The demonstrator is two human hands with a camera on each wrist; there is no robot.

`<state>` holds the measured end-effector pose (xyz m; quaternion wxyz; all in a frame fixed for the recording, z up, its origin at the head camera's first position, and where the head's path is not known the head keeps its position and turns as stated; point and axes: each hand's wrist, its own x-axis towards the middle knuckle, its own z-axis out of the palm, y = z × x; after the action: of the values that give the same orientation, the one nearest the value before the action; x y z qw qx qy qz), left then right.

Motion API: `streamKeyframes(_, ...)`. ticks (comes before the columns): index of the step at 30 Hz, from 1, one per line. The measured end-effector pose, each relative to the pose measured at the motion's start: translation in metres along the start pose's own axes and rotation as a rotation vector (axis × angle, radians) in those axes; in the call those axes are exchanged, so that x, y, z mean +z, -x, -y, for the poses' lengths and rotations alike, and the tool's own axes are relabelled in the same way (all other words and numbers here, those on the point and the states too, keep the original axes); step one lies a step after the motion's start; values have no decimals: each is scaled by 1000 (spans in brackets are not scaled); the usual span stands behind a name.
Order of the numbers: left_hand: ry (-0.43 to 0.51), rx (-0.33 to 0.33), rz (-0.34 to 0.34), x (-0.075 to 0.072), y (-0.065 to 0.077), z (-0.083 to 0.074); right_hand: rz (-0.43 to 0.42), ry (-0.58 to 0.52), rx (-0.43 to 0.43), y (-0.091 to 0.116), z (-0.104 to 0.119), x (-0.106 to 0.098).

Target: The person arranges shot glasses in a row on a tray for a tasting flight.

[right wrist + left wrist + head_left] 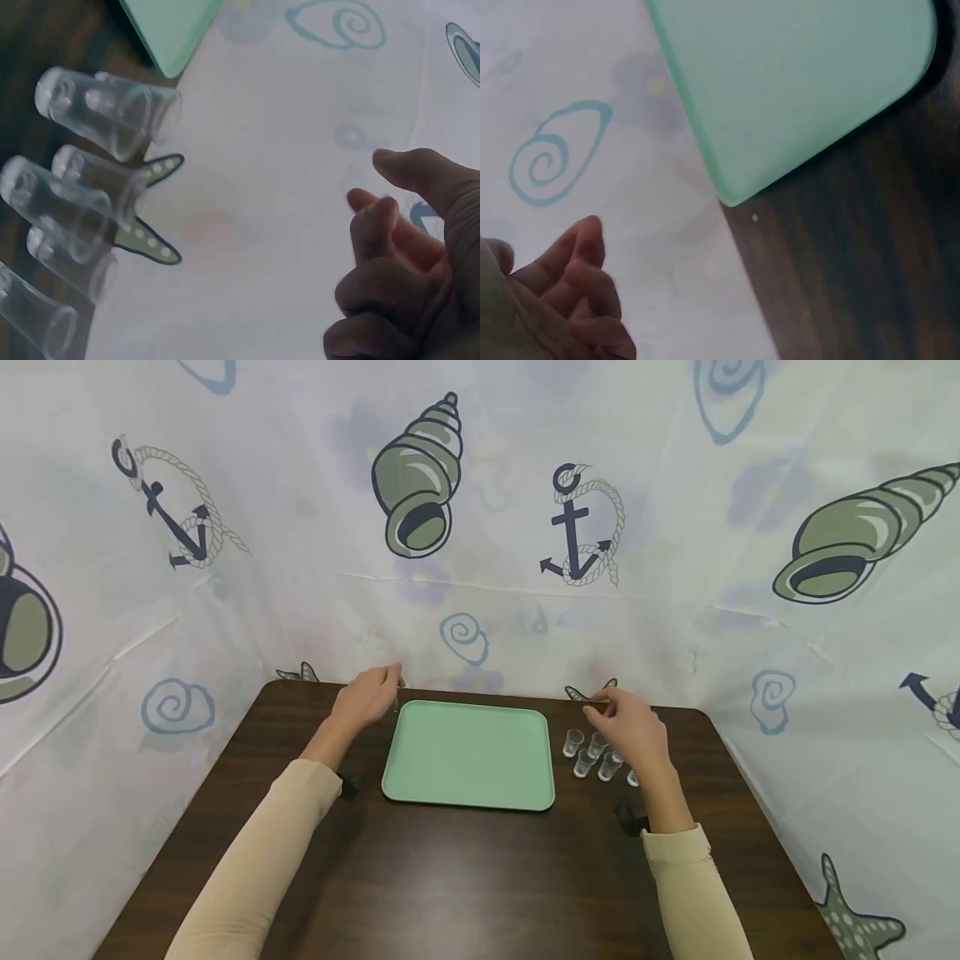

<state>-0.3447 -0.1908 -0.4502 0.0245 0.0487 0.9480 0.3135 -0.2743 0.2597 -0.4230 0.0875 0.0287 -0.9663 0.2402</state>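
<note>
A mint-green rectangular tray (468, 756) lies flat on the dark wooden table, one of its corners showing large in the left wrist view. My left hand (370, 696) hovers beside the tray's far left corner, fingers loosely bent and holding nothing. To the right of the tray stand several small clear cups (573, 742), grouped close together. My right hand (632, 720) is over the back of this group and hides part of it in the head view. Its thumb stands apart from the loosely curled fingers (375, 225), with nothing between them.
Behind the table and at both sides hangs a pale cloth (495, 635) printed with shells and anchors. The table (450, 877) extends toward me in front of the tray. Near the tray's corner lies a tiny whitish speck (755, 218).
</note>
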Motion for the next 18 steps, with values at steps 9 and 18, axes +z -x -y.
streamKeyframes(9,25,-22,68,24,5,28,201,-11,155,9,-15,20)
streamKeyframes(18,151,-70,105,49,10,45,285,-44,219,14,-26,34)
